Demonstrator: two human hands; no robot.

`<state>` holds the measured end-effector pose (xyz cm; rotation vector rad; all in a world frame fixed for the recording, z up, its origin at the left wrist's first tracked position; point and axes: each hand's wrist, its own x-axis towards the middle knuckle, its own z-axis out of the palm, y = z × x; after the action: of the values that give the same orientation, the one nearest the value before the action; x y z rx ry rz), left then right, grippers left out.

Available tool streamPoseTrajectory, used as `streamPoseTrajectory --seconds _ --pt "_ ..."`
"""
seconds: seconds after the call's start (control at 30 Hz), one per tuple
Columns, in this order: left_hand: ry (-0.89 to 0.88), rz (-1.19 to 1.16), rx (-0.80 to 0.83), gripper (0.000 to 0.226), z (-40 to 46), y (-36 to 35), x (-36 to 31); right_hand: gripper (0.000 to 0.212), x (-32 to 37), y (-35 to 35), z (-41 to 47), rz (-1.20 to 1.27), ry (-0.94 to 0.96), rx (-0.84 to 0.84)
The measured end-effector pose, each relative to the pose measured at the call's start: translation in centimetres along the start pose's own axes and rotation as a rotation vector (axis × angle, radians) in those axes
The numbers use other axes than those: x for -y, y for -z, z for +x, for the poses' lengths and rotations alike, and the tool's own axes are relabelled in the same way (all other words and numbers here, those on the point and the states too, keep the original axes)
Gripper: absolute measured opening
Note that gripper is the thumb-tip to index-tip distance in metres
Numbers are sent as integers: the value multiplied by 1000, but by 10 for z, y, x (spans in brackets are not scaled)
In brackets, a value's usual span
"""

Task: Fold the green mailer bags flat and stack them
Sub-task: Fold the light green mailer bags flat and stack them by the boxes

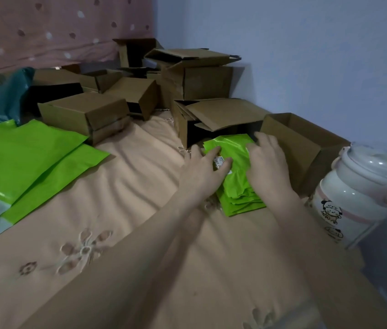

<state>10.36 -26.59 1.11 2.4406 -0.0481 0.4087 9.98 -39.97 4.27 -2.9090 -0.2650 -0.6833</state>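
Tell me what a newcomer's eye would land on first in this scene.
The bright green jumps out first: a stack of folded mailer bags right of centre on the peach bedspread, with the left hand and right hand both pressing flat on top of it. More unfolded green mailer bags lie spread at the left edge. Behind them, brown cardboard boxes are piled against the wall.

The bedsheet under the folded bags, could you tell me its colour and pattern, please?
The bedsheet is peach with embroidered flowers, shown in the head view.
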Motion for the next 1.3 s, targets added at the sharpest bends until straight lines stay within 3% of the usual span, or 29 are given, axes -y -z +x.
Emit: streamPoseTrajectory --seconds 0.07,0.13,0.23,0.37,0.5,0.8,1.07,1.3 --pt "-54 87 -58 53 -2 0 0 45 -1 -5 0 172 50 71" --pt "-105 95 -18 53 -3 -1 0 47 -2 -9 -2 319 10 185" --pt "-98 80 106 55 -3 -1 1 52 -4 -15 -7 396 -34 333" --pt "-65 96 204 59 -5 3 0 54 -4 -16 -4 374 -34 363" --pt "-52 115 248 65 -10 14 -2 57 -4 -8 -4 302 7 283" --pt "-112 211 19 61 -41 89 28 51 54 27 -15 355 162 47" --pt "7 249 -100 56 -86 177 108 49 168 14 -23 413 433 50" --pt "123 335 -126 62 -133 237 195 54 264 -18 -37 422 541 175"
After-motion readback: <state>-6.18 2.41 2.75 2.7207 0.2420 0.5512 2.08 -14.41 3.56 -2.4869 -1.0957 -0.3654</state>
